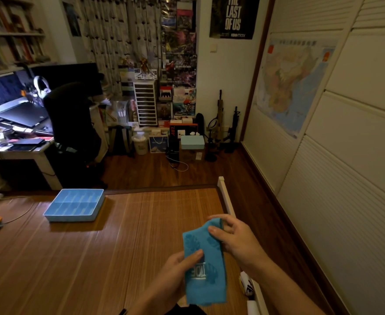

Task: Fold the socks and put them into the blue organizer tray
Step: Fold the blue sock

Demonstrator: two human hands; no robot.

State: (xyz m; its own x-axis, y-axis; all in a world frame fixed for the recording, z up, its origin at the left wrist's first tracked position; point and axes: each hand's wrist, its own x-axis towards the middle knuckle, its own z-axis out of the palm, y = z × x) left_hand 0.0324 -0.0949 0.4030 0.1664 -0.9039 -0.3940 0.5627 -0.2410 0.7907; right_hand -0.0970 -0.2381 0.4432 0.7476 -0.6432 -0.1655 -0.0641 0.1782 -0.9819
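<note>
Editor: What sits at left?
Photographer: A blue organizer tray (70, 218), dividers facing up, resting on the wooden-slat mat (118, 242) near its far edge.
Editor: And the sock?
Photographer: A turquoise sock (200, 243) with a darker leaf print is held above the mat, right of centre and well apart from the tray. The left hand (175, 269) pinches its middle, thumb pressed on the front. The right hand (237, 242) grips the top end between thumb and fingers.
Editor: Further right?
Photographer: A white item with black marks (246, 284) lies beside the mat's edge, below the right forearm. It is too blurred to name.
</note>
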